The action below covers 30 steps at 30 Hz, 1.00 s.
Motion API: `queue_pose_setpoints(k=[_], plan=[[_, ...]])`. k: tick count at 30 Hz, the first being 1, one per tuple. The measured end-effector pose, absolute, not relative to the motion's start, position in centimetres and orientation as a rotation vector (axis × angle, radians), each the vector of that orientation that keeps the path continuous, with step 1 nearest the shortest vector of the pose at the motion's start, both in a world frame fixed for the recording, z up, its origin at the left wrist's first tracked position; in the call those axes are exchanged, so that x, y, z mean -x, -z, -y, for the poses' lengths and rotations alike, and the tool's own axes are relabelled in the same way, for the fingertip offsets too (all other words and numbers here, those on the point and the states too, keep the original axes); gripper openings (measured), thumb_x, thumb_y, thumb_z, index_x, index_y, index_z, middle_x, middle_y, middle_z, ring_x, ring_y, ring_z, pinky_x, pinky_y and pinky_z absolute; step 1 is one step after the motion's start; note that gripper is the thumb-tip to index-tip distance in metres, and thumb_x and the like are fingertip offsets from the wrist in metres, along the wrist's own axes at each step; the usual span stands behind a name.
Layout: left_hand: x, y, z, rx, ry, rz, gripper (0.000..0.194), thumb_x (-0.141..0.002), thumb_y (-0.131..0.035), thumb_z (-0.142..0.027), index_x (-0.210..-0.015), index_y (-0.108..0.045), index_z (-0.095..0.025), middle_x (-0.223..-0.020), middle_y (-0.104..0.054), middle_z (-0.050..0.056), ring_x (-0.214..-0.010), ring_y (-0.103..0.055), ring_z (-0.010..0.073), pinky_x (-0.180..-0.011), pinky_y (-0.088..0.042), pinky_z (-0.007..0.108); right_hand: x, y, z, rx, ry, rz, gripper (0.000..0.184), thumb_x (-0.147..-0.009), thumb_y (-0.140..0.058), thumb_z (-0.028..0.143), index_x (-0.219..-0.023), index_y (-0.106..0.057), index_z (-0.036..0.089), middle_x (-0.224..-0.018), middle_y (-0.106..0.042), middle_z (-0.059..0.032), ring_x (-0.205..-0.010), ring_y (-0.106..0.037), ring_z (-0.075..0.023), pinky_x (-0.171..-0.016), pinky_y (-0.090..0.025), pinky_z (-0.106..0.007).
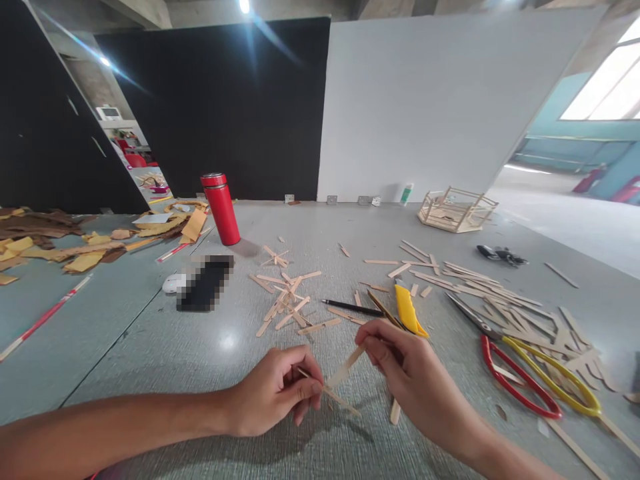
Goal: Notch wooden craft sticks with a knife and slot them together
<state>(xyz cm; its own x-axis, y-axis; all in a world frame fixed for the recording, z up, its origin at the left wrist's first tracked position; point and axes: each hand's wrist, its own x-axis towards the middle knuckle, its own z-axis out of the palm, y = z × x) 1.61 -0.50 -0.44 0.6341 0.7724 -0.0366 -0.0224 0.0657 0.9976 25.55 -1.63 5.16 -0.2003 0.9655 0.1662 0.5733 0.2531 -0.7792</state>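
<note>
My left hand (275,393) pinches a thin wooden craft stick (345,403) that slants down to the right. Between thumb and fingers, my right hand (415,370) grips a second, flat craft stick (349,365). Its lower end meets the first stick beside my left fingertips; whether the two are joined I cannot tell. Just beyond my right hand lie a yellow utility knife (407,308) and a black pen (353,307). Another stick (395,411) pokes out from below the right hand. Small crossed stick pieces (287,300) lie in a pile ahead.
Red-and-yellow-handled scissors (520,373) rest at right by many loose sticks (500,293). A hexagonal stick frame (456,212) stands farther back, near a small bottle (407,193). To the left are a red flask (221,210), a pixelated dark device (205,287) and brown scraps (90,257).
</note>
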Motion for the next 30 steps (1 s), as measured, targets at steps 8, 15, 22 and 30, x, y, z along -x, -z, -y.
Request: queue_pose_setpoints(k=[8, 15, 22, 30], plan=[[-1.7, 0.3, 0.9, -1.428, -0.637, -0.681, 0.035, -0.096, -0.065, -0.048, -0.088, -0.054, -0.016, -0.071, -0.062, 0.000, -0.047, -0.050, 0.0054, -0.048, -0.040, 0.019, -25.6, -5.4, 1.3, 1.387, -0.781, 1.944, 0.027, -0.102, -0.043, 0.031, -0.085, -0.062, 0.022, -0.070, -0.056, -0.0001, -0.062, -0.042, -0.0155, -0.055, -0.036, -0.028], [-1.6, 0.5, 0.9, -1.440, -0.640, -0.667, 0.030, -0.098, -0.063, -0.044, -0.090, -0.054, -0.016, -0.073, -0.063, 0.001, -0.049, -0.051, 0.0058, -0.050, -0.041, 0.019, -25.3, -6.1, 1.6, 1.376, -0.790, 2.003, 0.026, -0.099, -0.046, 0.029, -0.081, -0.063, 0.021, -0.066, -0.052, 0.0013, -0.059, -0.039, -0.0143, -0.052, -0.034, -0.026], [-1.7, 0.3, 0.9, -1.445, -0.645, -0.655, 0.029, -0.099, -0.062, -0.043, -0.089, -0.054, -0.017, -0.071, -0.062, 0.000, -0.049, -0.050, 0.0064, -0.050, -0.040, 0.020, -24.1, -5.1, 2.4, 1.333, -0.916, 2.121, 0.020, -0.100, -0.046, 0.021, -0.093, -0.065, 0.023, -0.065, -0.049, 0.0052, -0.059, -0.038, -0.0129, -0.054, -0.033, -0.025], [-1.8, 0.0, 0.7, -1.438, -0.661, -0.633, 0.029, -0.099, -0.063, -0.043, -0.091, -0.055, -0.016, -0.075, -0.063, 0.001, -0.056, -0.055, 0.0086, -0.057, -0.044, 0.022, -23.5, -4.5, 2.6, 1.305, -0.921, 2.059, 0.014, -0.100, -0.049, 0.024, -0.097, -0.063, 0.022, -0.065, -0.056, 0.0041, -0.056, -0.045, -0.0124, -0.052, -0.036, -0.025]])
